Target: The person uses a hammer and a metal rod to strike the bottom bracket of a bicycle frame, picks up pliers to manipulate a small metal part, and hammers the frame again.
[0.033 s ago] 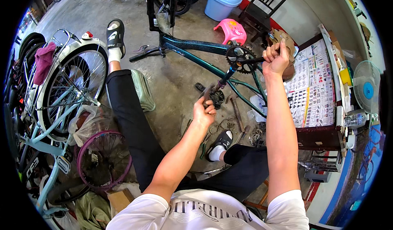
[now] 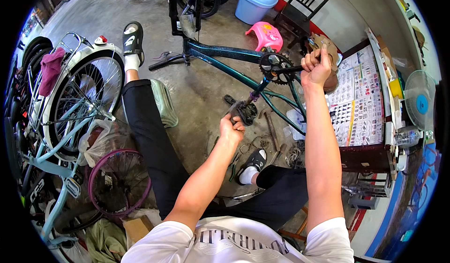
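A teal bicycle frame point(image 2: 227, 69) without wheels stands upside down in front of me, its black chainring point(image 2: 271, 68) uppermost. My right hand point(image 2: 316, 67) is wrapped round the outer end of the black crank arm point(image 2: 291, 69). Lower and to the left, my left hand point(image 2: 232, 131) is closed on a dark grey part point(image 2: 238, 111) just below the frame's purple seat clamp point(image 2: 253, 96). The fingers and some blur hide what kind of part it is. Black parts point(image 2: 249, 113) lie right behind that hand.
Loose tools, among them a hammer point(image 2: 271, 131), lie on the floor between my feet. Bicycles point(image 2: 70, 122) and a purple-rimmed wheel point(image 2: 92, 183) crowd the left. A pink stool point(image 2: 265, 34) and blue bucket point(image 2: 255, 3) stand beyond; a paper-covered cabinet point(image 2: 358, 99) is right.
My left hand has shifted very slightly left and down, still closed. The right hand and the crank arm look the same.
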Demonstrator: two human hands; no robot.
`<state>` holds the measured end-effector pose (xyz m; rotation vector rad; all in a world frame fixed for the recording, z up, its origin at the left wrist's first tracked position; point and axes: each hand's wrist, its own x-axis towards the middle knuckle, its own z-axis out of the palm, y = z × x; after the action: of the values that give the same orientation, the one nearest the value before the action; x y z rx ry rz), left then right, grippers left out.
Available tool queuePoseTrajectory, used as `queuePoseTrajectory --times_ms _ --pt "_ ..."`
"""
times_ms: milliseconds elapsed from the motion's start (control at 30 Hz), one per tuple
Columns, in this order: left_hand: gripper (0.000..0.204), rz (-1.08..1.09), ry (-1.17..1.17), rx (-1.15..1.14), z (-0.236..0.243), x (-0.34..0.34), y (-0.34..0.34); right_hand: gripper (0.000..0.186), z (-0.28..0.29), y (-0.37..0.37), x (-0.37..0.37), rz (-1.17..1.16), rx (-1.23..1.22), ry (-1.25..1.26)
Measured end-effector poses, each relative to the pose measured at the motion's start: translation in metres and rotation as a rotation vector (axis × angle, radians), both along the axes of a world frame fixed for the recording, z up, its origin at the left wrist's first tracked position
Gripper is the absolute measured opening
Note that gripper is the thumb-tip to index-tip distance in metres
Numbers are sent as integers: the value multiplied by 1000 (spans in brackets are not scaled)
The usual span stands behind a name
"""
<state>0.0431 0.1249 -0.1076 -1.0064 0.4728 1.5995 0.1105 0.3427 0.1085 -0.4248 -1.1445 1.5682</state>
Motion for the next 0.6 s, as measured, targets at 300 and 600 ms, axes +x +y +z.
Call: queuePoseTrajectory --times_ms 300,600 --pt "21 -74 100 602 40 -15 23 43 -3 -6 -6 -58 -30 -32" --pt "23 -52 125 714 20 -2 26 41 7 -2 -21 -70 27 -70"
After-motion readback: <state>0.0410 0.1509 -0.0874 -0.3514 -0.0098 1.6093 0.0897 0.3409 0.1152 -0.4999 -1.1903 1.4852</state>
